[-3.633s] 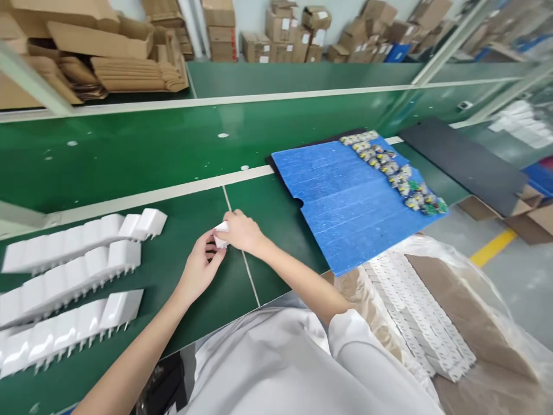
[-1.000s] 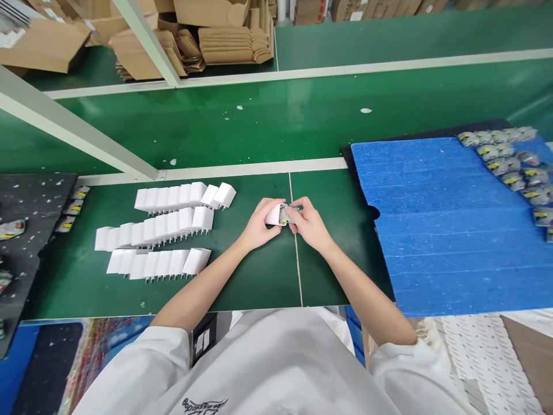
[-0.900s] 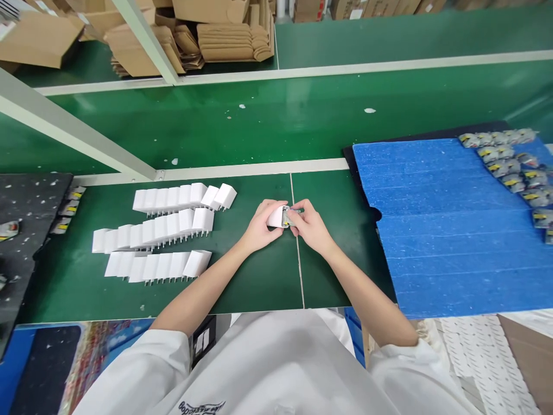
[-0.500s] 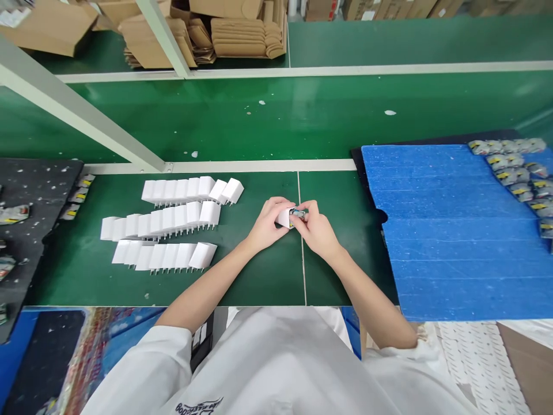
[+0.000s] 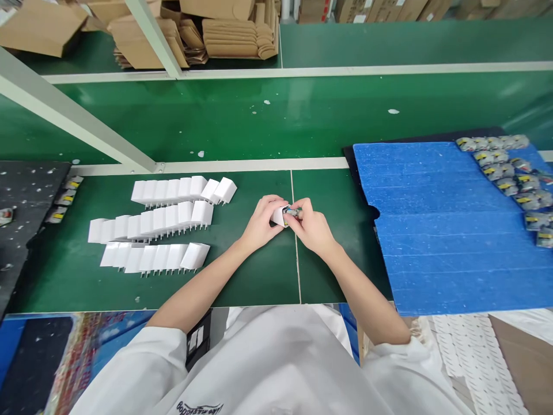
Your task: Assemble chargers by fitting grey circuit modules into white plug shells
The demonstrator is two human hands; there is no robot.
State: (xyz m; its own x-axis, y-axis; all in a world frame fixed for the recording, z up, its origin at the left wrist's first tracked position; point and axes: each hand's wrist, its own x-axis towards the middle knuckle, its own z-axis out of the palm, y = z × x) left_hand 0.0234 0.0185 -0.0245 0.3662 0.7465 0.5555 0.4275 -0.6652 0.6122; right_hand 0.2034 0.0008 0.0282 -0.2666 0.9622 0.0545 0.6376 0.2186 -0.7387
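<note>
Over the middle of the green bench, my left hand point(image 5: 263, 223) is closed round a white plug adapter housing point(image 5: 277, 216), its open end turned to the right. The fingers of my right hand point(image 5: 314, 229) pinch a small circuit assembly point(image 5: 292, 212) at that open end. The assembly looks partly inside the housing, though my fingertips hide how deep it sits. Left of my hands, white plug adapters point(image 5: 158, 221) stand in three rows with metal pins showing along their lower edges.
On the right lies a blue mat point(image 5: 449, 230) bearing several circuit assemblies point(image 5: 496, 171). A black mat point(image 5: 32, 207) with more assemblies is at the left. A pale metal post point(image 5: 86, 118) slants across the upper left. Cardboard pieces point(image 5: 233, 37) sit on the shelf behind.
The whole view has shifted slightly, so the bench things appear further left. Both hands keep hold of the housing and the circuit assembly, which stay together at the housing's open end.
</note>
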